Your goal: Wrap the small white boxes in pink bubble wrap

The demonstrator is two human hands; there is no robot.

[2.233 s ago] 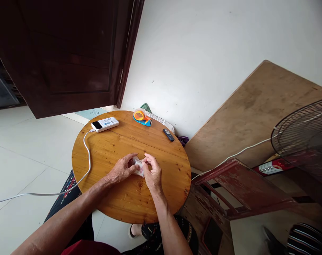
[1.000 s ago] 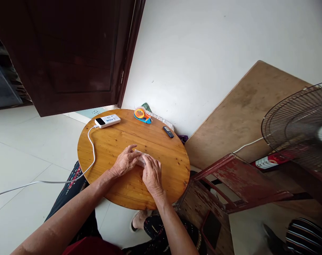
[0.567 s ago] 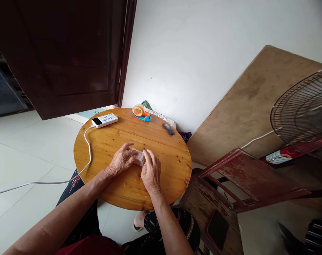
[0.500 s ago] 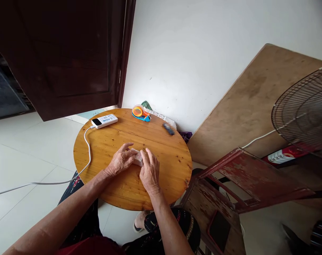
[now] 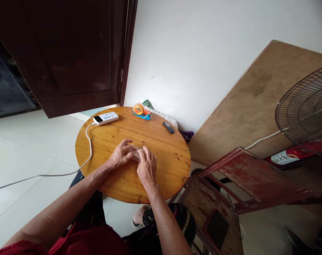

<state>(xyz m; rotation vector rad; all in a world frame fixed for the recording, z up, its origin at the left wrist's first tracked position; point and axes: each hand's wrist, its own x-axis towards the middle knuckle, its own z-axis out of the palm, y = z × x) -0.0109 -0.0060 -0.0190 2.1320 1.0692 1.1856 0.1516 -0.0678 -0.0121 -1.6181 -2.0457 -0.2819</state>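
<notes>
A small pale pinkish box-shaped item (image 5: 135, 156) lies near the middle of the round wooden table (image 5: 166, 177). My left hand (image 5: 121, 155) grips its left end, with thumb and fingers bent around it and the index finger stretched out above. At its right end, my right hand (image 5: 147, 165) presses with curled fingertips. Both hands cover much of the item, so its full shape and any print are hidden.
At the table's far side are a white device (image 5: 106, 118) with a cable (image 5: 90, 145), an orange and blue tape dispenser (image 5: 142, 111) and a blurred dark object (image 5: 168, 127). A worn red chair (image 5: 246, 177) holding a dark tablet-like object (image 5: 216, 229) and a fan (image 5: 307, 109) stand right.
The view has shifted slightly. Both hands stay on the pale item, which now looks turned a little, with my right hand's fingers curled closer over its end.
</notes>
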